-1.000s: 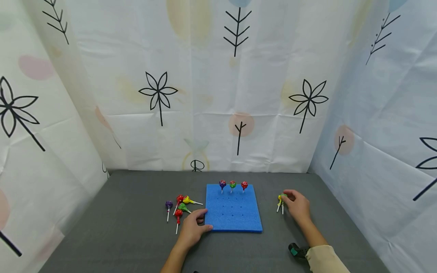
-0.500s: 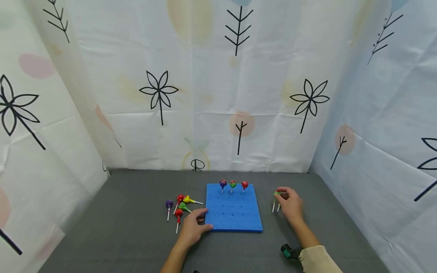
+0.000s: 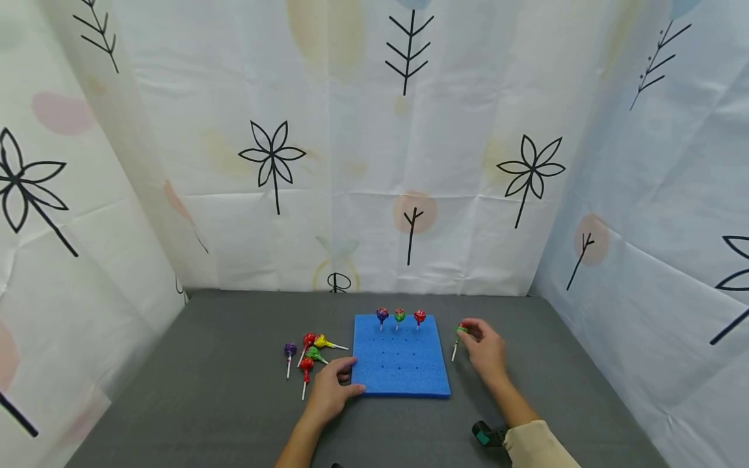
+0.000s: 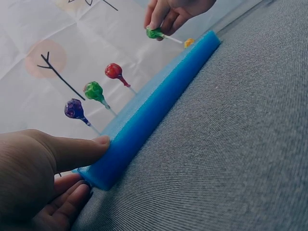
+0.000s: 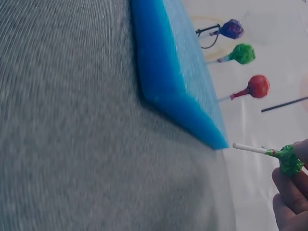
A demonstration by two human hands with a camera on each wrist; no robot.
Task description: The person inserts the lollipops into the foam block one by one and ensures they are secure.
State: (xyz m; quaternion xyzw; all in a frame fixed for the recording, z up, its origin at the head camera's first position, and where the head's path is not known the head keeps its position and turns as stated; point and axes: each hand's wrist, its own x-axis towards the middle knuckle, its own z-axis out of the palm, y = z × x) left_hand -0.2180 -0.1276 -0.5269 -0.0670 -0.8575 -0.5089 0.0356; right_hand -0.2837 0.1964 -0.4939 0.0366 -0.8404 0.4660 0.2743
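Observation:
My left hand (image 3: pixel 331 390) grips the left edge of a blue foam board (image 3: pixel 398 380), thumb on its rim, as the left wrist view shows. Three lollipops, a purple one (image 3: pixel 382 314), a green one (image 3: pixel 400 315) and a red one (image 3: pixel 419 316), stand upright along the board's back row; several small holes show in front of them. Right of the board, my right hand (image 3: pixel 486 351) pinches a green lollipop (image 5: pixel 289 160) by its head, its white stick pointing toward the board in the right wrist view. A yellow lollipop head (image 4: pixel 189 43) shows past the board in the left wrist view.
Left of the board lie several loose lollipops, among them a purple one (image 3: pixel 290 350), a yellow one (image 3: pixel 321 341) and a red one (image 3: pixel 307 365). A black device (image 3: pixel 488 434) is by the right wrist. Patterned cloth walls (image 3: pixel 363 247) surround the grey table (image 3: pixel 234 403).
My right hand has moved left toward the board, carrying the green lollipop away from the spot where a yellow one showed beside it. My left hand has stayed at the board's edge.

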